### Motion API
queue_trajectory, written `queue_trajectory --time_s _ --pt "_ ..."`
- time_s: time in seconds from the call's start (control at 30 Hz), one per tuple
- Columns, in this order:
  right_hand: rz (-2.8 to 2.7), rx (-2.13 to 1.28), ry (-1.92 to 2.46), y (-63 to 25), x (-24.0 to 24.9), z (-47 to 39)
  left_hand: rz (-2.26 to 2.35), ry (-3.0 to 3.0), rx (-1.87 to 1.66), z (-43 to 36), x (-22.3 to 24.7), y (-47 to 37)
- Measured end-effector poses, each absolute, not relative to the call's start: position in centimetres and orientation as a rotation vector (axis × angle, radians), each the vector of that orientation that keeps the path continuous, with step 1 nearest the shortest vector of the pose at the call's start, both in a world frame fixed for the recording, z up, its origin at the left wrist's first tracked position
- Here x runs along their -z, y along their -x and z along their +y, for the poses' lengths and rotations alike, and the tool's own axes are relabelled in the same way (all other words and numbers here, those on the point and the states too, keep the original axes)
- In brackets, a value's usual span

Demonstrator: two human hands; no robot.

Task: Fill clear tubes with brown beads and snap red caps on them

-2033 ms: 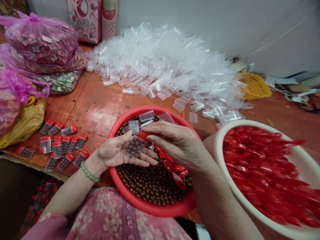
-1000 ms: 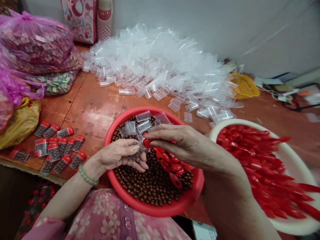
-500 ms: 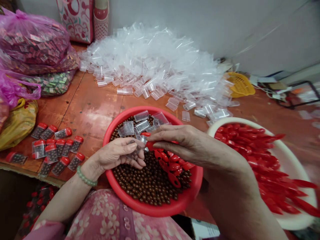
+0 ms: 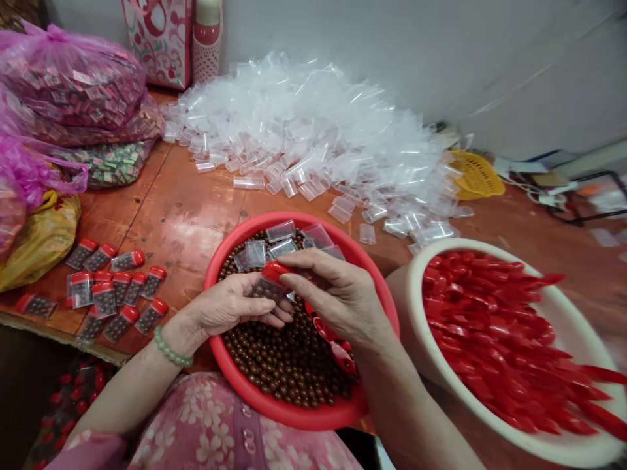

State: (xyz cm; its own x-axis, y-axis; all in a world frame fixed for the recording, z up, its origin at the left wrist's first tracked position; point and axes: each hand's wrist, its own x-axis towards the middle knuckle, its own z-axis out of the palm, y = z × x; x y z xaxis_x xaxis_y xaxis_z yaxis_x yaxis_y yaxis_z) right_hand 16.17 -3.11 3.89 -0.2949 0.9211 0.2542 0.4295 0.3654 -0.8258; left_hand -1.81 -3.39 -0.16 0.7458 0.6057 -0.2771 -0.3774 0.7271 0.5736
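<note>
My left hand [image 4: 245, 301] holds a clear container [image 4: 268, 289] filled with brown balls, tilted over the red basin [image 4: 228, 245]. At its top end sits a red cap [image 4: 275, 271], pinched between the thumb and fingers of my right hand [image 4: 337, 294]. Beneath both hands the basin is full of brown balls [image 4: 289, 365]. Clear unfilled containers [image 4: 251, 254] lie on the balls at the back of the basin. More red caps [image 4: 343, 356] rest on the balls, partly hidden by my right hand.
Capped, filled containers [image 4: 104, 299] lie on the table [image 4: 171, 215] at left, near plastic bags [image 4: 73, 85]. A heap of clear containers [image 4: 304, 124] covers the back. At right are a white tub [image 4: 416, 307] of red parts [image 4: 490, 339] and a yellow basket [image 4: 475, 175].
My right hand has brought the red cap onto the container's end and drawn in closer to my left hand. The view has shifted slightly.
</note>
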Motion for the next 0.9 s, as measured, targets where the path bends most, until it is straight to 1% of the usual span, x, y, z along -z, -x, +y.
queue_trajectory --time_s 0.37,0.57,0.7,0.8,0.9 --pt "-1.924 -0.895 1.153 -16.8 -3.8 -2.9 0.596 -0.695 -0.621 -3.5 0.1 1.4" --pt "-1.941 -1.003 1.135 -17.2 -3.7 -2.8 0.621 -0.756 -0.555 -3.5 -0.2 1.3" --pt "-1.921 -1.077 1.122 -17.6 -3.2 -2.8 0.751 -0.894 -0.506 -3.7 -0.1 1.0" --pt "-1.854 -1.057 1.138 -17.6 -2.7 -3.2 0.766 -0.953 -0.475 -3.7 -0.1 1.0" --pt "-1.883 -0.982 1.173 -17.3 -2.6 -3.7 0.696 -0.881 -0.479 -3.5 -0.2 1.1"
